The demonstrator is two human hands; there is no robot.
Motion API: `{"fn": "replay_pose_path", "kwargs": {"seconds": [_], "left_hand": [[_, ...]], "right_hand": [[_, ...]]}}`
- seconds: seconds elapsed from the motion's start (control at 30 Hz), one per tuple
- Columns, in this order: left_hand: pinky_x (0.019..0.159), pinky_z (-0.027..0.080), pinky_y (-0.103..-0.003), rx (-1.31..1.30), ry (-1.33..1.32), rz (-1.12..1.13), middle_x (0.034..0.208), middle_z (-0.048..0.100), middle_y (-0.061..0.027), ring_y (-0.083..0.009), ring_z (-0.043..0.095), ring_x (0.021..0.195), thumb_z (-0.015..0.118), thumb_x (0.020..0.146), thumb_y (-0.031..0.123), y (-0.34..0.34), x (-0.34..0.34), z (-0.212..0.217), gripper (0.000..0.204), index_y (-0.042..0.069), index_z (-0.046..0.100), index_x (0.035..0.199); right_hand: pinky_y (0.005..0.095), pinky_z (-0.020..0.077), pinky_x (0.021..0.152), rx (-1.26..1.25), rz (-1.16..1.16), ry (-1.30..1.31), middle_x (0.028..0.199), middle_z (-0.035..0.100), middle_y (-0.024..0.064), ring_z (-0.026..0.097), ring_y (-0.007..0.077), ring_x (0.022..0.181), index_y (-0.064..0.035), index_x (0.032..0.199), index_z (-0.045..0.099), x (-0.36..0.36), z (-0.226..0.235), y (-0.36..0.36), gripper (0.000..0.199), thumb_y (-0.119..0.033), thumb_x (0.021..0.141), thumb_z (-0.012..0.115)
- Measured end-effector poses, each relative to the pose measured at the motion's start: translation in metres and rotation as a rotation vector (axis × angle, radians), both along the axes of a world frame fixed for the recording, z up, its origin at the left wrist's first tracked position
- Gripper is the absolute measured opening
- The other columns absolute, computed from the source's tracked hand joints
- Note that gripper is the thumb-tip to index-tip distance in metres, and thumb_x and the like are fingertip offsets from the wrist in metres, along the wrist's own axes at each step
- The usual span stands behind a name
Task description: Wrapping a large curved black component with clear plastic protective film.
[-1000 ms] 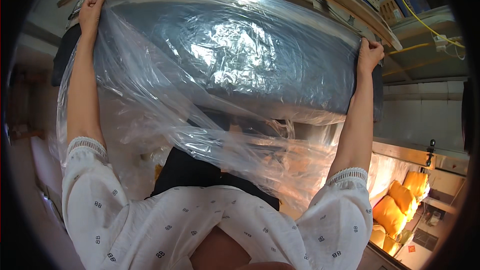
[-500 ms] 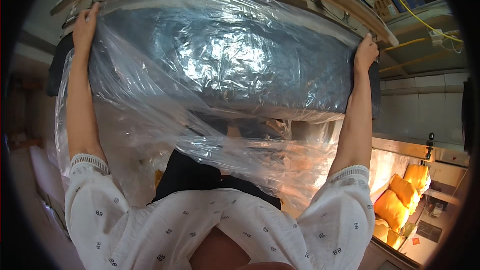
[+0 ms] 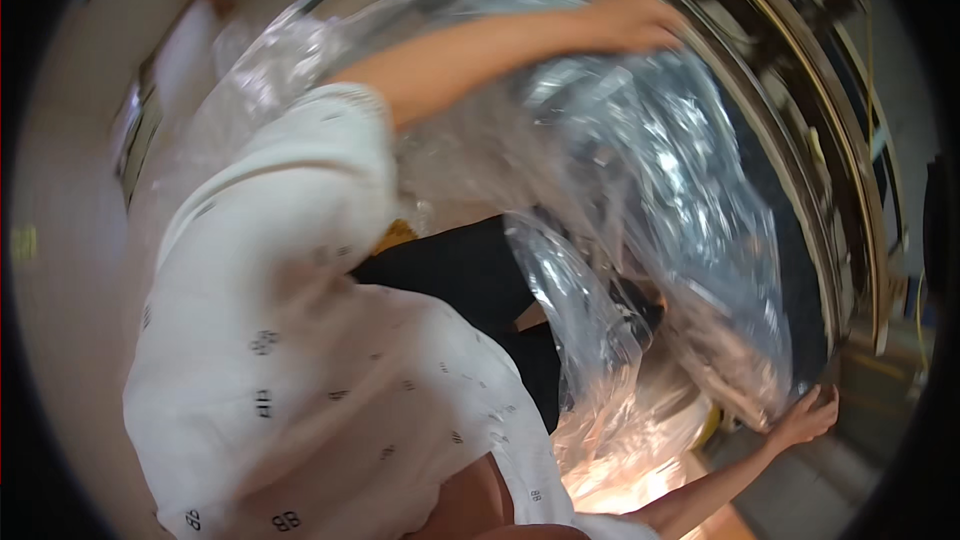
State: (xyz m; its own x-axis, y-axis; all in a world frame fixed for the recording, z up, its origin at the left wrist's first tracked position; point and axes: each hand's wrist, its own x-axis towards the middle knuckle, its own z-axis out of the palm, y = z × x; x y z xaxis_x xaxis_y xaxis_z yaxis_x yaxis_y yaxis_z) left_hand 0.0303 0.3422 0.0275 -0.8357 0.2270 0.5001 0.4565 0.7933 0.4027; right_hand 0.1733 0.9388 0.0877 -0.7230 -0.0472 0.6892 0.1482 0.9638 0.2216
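Note:
A clear, wrinkled plastic sheet [image 3: 715, 210] lies over dark fabric [image 3: 795, 250] along the frame and trails down toward my lap. At the top, my left hand [image 3: 635, 20] reaches across, its fingers closed on the sheet's upper part by the frame; motion blurs it somewhat. Down at the lower right, my right hand [image 3: 805, 418] is beside the sheet's near corner and the fabric's end. Its fingers are loosely bent and apart, and nothing shows between them.
A long curved wooden and metal frame [image 3: 850, 180] runs along the right side. A yellow cord [image 3: 921, 325] hangs at the far right. Bright orange light falls on loose plastic [image 3: 625, 460] below. A pale wall or floor surface [image 3: 70, 340] fills the left.
My view has swung to the left, so the frame now slants down the right side. My left arm has crossed over the sheet, and the right hand appears lower, its fingers looser.

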Motion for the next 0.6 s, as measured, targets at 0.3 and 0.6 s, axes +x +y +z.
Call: {"fn": "replay_pose_path", "kwargs": {"seconds": [0.3, 0.6], "left_hand": [[0.087, 0.039, -0.041, 0.152, 0.085, -0.271, 0.11, 0.056, -0.0098, -0.028, 0.051, 0.106, 0.063, 0.078, 0.024, 0.135, 0.019, -0.005, 0.037, 0.008, 0.054, 0.11], [0.088, 0.039, -0.04, 0.068, 0.195, 0.426, 0.102, 0.058, -0.0067, -0.0284, 0.054, 0.098, 0.072, 0.07, 0.028, -0.104, 0.308, -0.081, 0.037, 0.012, 0.059, 0.101]], "right_hand": [[0.0417, 0.0186, 0.107, -0.349, 0.837, -0.706, 0.143, 0.03, 0.0119, 0.027, 0.0277, 0.132, -0.0093, 0.137, 0.034, 0.009, -0.021, -0.28, 0.048, -0.024, 0.092, 0.039], [0.0503, 0.0126, 0.106, -0.226, 0.51, -0.635, 0.147, 0.024, 0.005, 0.021, 0.0252, 0.135, -0.0153, 0.142, 0.025, -0.009, -0.048, -0.233, 0.054, -0.042, 0.095, 0.025]]}}
